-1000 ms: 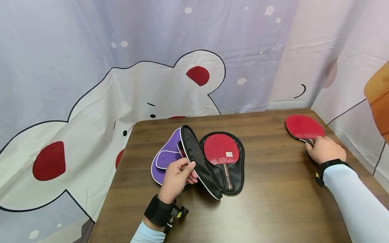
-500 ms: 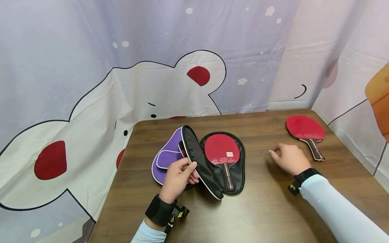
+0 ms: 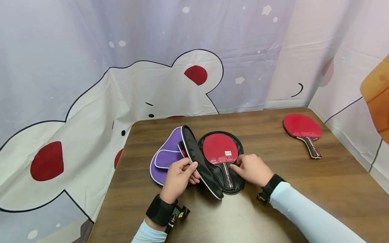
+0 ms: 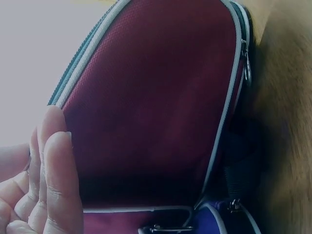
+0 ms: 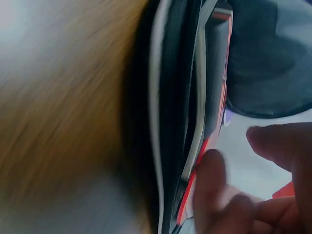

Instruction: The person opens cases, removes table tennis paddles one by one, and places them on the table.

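Right hand (image 3: 252,169) now at cased paddle (image 3: 221,151); left hand (image 3: 177,175) pinching flap (image 3: 199,162)

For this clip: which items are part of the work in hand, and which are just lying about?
In use:
- open black case, its flap held up by the left hand
- paddle in the case, right hand at its handle

Lying about:
- purple case under the black one
- second paddle at the table's far right

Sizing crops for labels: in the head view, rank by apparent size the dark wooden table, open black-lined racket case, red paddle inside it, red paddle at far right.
1. dark wooden table
2. open black-lined racket case
3. The two red paddles look alike: the one inside the case and the far-right one; unranked.
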Available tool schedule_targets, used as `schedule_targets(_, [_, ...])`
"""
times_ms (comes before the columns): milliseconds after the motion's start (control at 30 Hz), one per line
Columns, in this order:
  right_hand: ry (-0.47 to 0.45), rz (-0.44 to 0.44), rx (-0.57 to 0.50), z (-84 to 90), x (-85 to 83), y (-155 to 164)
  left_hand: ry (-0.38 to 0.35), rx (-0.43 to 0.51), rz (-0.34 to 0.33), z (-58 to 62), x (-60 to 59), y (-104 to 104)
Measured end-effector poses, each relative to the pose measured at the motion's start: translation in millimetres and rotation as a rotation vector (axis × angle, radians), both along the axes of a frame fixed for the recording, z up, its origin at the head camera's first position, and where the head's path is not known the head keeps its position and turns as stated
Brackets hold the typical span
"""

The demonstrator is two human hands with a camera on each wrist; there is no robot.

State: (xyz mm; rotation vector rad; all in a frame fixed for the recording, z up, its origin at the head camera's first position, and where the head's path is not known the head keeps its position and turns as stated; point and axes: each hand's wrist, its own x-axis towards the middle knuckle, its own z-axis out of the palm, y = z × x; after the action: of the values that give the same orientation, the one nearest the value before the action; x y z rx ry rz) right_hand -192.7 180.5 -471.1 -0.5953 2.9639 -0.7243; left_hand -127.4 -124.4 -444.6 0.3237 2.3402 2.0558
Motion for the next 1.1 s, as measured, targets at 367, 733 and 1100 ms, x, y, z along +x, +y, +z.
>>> schedule_targets(367, [-0.016,0.002,0.114,-13.6,7.0,-35.1,0.015,0.000,-0.028,-2.2,0.4,5.6])
schedule_targets(733, [-0.015,-0.043,0.138,-12.7,9.7,-41.5,0.016,0.008,-0.031,-1.5,0.4,6.9])
schedule_targets(1100, [-0.079,-0.073,0.123,-12.6,9.6,-43.1,0.021,-0.028,-0.025,-2.3,1.2,5.0])
